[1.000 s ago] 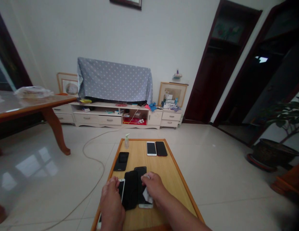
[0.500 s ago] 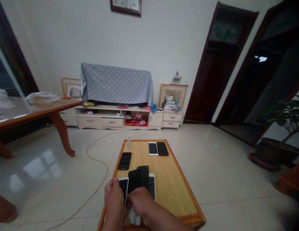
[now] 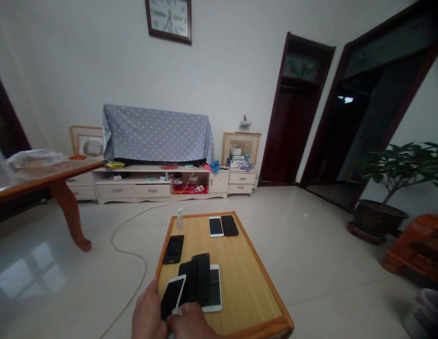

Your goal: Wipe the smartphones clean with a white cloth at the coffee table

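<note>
My left hand is closed around the left side of a white-framed smartphone, which is tilted with its dark screen up. At the phone's lower right edge, my right hand pinches a bit of white wipe or cloth, mostly hidden by the fingers. Just beyond lie two dark phones or cases, overlapping a larger white-framed device. A black phone rests near the left edge of the small wooden table.
At the table's far end are a clear pump bottle, a white phone and a black phone. A cable crosses the floor on the left. Beyond stands a low white cabinet; a potted plant is at right.
The held phone has tilted over to the right, and my right hand has drawn back toward me along its lower edge. The camera view has shifted up and to the right.
</note>
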A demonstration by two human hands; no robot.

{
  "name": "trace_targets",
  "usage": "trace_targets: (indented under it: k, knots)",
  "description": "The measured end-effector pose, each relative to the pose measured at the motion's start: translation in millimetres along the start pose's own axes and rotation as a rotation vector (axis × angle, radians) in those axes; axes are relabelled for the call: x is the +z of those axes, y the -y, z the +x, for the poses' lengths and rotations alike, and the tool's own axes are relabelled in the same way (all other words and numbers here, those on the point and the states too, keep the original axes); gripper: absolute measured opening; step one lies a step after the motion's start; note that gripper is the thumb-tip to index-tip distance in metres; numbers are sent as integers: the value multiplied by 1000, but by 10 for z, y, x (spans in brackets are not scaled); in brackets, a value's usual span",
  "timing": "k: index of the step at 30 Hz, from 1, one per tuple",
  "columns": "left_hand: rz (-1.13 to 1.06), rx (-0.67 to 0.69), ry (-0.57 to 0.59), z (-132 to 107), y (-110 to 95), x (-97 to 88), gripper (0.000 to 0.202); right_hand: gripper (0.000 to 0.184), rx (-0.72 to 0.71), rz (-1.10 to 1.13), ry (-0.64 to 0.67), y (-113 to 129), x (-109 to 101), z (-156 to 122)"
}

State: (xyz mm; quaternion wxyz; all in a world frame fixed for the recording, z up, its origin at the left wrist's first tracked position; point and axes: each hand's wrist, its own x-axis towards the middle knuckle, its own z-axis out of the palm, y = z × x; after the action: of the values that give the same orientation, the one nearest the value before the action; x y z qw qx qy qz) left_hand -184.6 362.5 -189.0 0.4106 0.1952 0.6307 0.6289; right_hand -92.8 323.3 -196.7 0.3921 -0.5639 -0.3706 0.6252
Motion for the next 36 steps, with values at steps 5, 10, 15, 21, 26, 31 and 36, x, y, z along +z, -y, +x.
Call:
trace_targets:
  k: [5, 10, 15, 21, 26, 31, 36]
  knots:
    - [-141, -263, -23, 51, 54, -12, 3, 8, -24, -12, -55, -15, -25, -21]
    - [-215, -336, 25, -6, 43, -63, 4, 13, -56, -1, -47, -38, -208, -14]
    - [-214, -338, 119, -82, 46, -18, 9, 15, -118, 77, 15, 27, -606, -68]
    - [-407, -535, 738, -366, 26, 164, 29, 26, -203, 306, 127, 265, -960, -223]
    - [-601, -605, 889, -782, 58, 445, 54, 28, -262, 453, 264, 341, -1128, -267]
    - [-643, -581, 771, -957, 194, 663, 49, 37, -256, 201, 296, 220, -1391, -169]
    - [-661, -609, 685, -875, 324, 732, 55, 37, -333, 33, 81, 348, -1727, -204]
